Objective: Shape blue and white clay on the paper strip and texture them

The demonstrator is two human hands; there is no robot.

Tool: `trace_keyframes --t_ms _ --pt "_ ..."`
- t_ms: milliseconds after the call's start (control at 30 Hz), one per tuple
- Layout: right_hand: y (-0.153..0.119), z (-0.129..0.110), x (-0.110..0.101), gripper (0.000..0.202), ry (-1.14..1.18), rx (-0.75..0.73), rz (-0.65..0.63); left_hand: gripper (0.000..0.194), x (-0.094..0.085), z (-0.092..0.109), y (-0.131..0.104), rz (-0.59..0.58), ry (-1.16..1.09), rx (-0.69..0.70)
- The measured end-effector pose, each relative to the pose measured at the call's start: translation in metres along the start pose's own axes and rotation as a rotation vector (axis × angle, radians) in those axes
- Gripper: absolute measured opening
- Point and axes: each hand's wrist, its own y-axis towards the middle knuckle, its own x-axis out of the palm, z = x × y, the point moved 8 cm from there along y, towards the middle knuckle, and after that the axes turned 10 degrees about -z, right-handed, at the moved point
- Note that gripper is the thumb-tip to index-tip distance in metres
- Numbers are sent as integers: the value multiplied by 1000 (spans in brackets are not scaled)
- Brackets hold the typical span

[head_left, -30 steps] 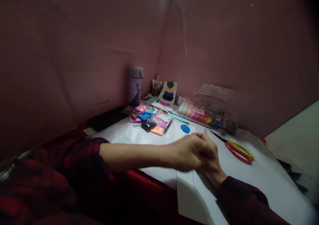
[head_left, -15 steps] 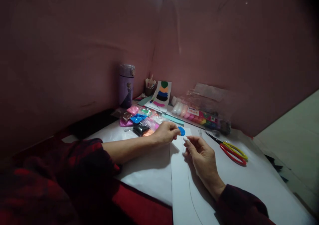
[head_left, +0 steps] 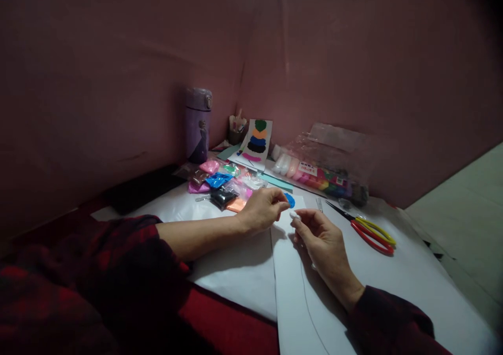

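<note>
My right hand (head_left: 320,237) pinches a small lump of white clay (head_left: 294,216) between thumb and fingertips, above a white paper strip (head_left: 288,287) with a thin curved line drawn on it. Just left of it, my left hand (head_left: 264,208) is closed, thumb and fingertips pressed together; what they hold, if anything, is too small to tell. The two hands are close but apart. Beyond my left fingertips a blue clay patch (head_left: 290,200) lies on the far end of the strip, partly hidden by those fingers.
Clay packets (head_left: 223,195) lie behind my left hand. Scissors (head_left: 373,234) with red and yellow handles rest at the right. A purple bottle (head_left: 197,127), a card with coloured patches (head_left: 257,141) and a bag of clay tubes (head_left: 310,174) stand or lie at the back.
The view has shifted slightly. My left thumb and fingertips are a little farther from the white lump, and more of the lump shows in my right hand.
</note>
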Motion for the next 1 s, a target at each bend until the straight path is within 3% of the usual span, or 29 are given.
trace_keyframes --t_ms 167,300,367,500,600,667,833,1000 --pt "2 2 -6 35 17 -14 60 17 6 -4 -1 -27 34 10" --pt "2 4 -7 34 12 -20 68 6 6 -6 -3 -23 -27 -30" --pt "1 3 -7 32 -11 -36 68 4 4 -1 -3 -10 0 30" --pt "0 1 -8 28 -60 -50 57 22 0 6 -3 35 34 116" --pt "0 2 -7 27 -94 -28 33 5 0 2 -4 47 4 72" --pt "0 3 -5 27 -111 -17 13 4 -2 0 -4 72 20 54" --pt "1 1 -3 23 -232 -54 -22 38 -3 -15 -2 111 -3 -11" --pt "1 -9 0 18 -445 -143 -40 36 -1 -28 0 132 -65 -43"
